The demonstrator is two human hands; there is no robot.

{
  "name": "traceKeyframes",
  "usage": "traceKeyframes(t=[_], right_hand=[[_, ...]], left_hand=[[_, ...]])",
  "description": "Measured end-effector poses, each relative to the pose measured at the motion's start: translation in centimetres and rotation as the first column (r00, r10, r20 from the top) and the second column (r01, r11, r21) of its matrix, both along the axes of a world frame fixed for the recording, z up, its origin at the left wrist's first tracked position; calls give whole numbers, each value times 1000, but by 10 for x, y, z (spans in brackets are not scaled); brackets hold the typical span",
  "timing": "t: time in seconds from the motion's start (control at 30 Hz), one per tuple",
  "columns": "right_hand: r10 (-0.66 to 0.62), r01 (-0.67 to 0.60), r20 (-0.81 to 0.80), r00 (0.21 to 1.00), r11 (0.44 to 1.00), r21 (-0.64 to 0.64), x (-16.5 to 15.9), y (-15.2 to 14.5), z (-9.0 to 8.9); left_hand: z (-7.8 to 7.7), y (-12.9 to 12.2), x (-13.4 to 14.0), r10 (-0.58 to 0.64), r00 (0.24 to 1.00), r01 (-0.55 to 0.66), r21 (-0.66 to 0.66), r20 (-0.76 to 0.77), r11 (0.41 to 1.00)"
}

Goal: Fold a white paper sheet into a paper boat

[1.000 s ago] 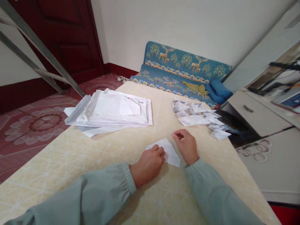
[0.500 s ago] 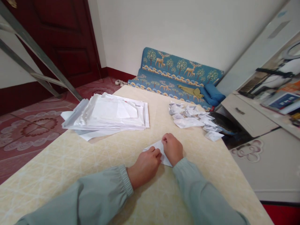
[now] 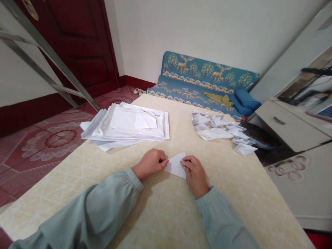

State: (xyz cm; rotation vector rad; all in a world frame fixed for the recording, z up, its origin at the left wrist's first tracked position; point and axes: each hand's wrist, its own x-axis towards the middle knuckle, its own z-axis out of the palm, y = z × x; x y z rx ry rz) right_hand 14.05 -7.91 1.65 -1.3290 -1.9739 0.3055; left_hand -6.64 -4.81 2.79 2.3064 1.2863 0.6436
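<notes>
A small folded sheet of white paper [image 3: 176,165] lies on the table between my two hands. My left hand [image 3: 153,163] is closed at the paper's left corner, its fingertips curled in a pinch there. Bent over the right edge, the fingers of my right hand [image 3: 194,173] grip the paper, thumb hidden in part. Beyond my left hand sits a thick stack of white paper sheets [image 3: 127,124]. Past my right hand is a heap of folded white paper pieces [image 3: 215,133].
The table [image 3: 109,186] has a pale yellow patterned cover. Behind it stands a blue sofa [image 3: 186,83] with deer prints. A metal ladder [image 3: 57,65] leans at the left near a dark red door [image 3: 85,41]. White drawers [image 3: 282,124] and a dark round pan [image 3: 259,136] are at the right.
My left hand has moved left, from on top of the paper to its left corner. My right hand has shifted to the paper's right edge, uncovering more of it. The view has turned slightly left.
</notes>
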Motion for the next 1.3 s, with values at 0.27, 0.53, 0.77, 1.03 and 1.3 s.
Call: traceKeyframes(t=[0.27,0.53,0.77,1.03,1.3], right_hand=[[11,-14,-76,997,999,-39,-1,2,-2],[116,-159,-237,965,973,-169,32,3,3],[184,-203,-136,973,969,-138,42,0,11],[216,-193,96,972,960,-203,40,-3,16],[200,-173,146,969,969,-178,37,-7,20]], left_hand=[[6,0,19,-43,974,28,74,221,997],[2,2,8,-176,984,176,15,-11,984],[8,-4,12,-205,957,167,190,203,967],[5,-8,21,-382,924,375,154,17,914],[3,-8,20,-361,932,354,190,1,916]])
